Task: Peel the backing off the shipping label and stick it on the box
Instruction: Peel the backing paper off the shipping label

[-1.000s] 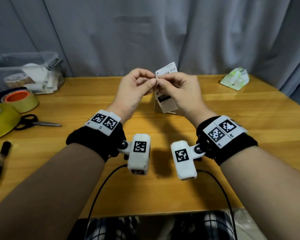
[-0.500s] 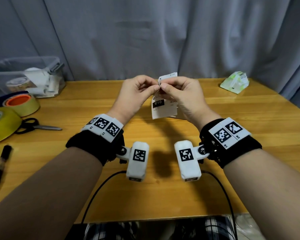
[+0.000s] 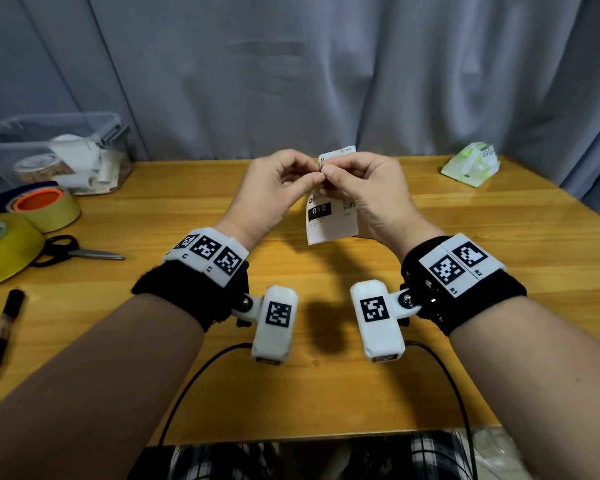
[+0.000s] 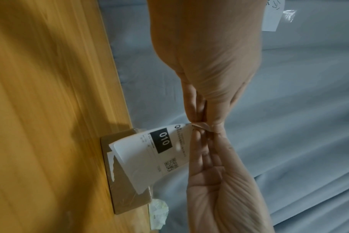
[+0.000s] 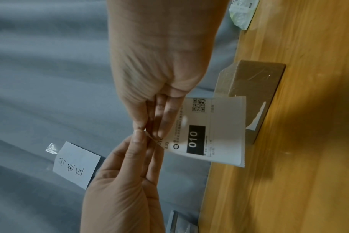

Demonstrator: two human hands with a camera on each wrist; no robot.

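Note:
The white shipping label [image 3: 329, 220], printed with a black "010" block and a QR code, hangs above the middle of the table. My left hand [image 3: 314, 176] and right hand [image 3: 328, 173] meet at its upper edge, and each pinches it between thumb and forefinger. In the left wrist view the left hand [image 4: 197, 121] comes from the top and the right hand [image 4: 199, 132] from below, with a thin lifted corner between their fingertips. The label [image 5: 209, 129] hangs in front of the brown cardboard box [image 5: 249, 82], which stands on the table. In the head view the box is hidden.
A clear bin [image 3: 49, 150] stands at the back left. Tape rolls [image 3: 45, 209], scissors [image 3: 77, 251] and a pen [image 3: 4, 330] lie on the left. A tissue pack [image 3: 471, 164] sits at the back right. A handwritten note [image 5: 76, 164] hangs on the curtain.
The label has turned so its printed "010" face points at me and hangs flatter. Both hands kept their pinch at its top edge and drifted slightly toward me.

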